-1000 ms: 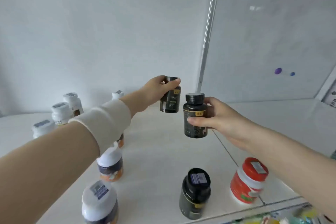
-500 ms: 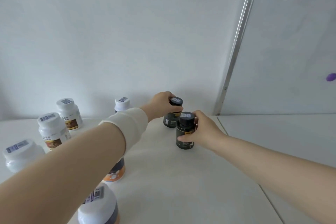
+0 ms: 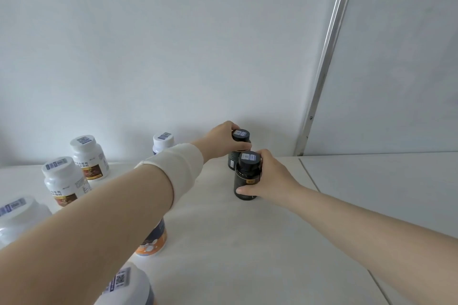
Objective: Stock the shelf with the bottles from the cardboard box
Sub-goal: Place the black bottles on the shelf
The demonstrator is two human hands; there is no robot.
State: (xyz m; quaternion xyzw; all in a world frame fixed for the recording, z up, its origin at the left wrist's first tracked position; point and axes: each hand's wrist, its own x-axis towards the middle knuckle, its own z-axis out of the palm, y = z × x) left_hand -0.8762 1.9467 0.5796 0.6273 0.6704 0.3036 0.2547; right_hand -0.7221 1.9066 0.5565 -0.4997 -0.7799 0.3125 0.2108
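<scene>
We're over the white shelf (image 3: 223,242), white bottles (image 3: 65,182) grouped at its left. Our right hand (image 3: 275,178) wraps the front black bottle (image 3: 245,181), upright on the shelf. Our left hand (image 3: 220,138) grips the rear black bottle (image 3: 240,135) just behind.

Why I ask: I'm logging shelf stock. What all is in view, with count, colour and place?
rear black bottle: 1, black, centre back
front black bottle: 1, black, just in front of it
brown-label bottles: 2, white, back left
large jar: 1, white, far left edge
white-capped bottle: 1, white cap, behind left forearm
orange-label bottle: 1, orange and dark blue, under left forearm
near bottle: 1, white lid, bottom edge
shelf: 1, white, under everything
metal post: 1, silver, back right
wrist band: 1, white, left forearm
left hand: 1, grips rear black bottle
right hand: 1, grips front black bottle
</scene>
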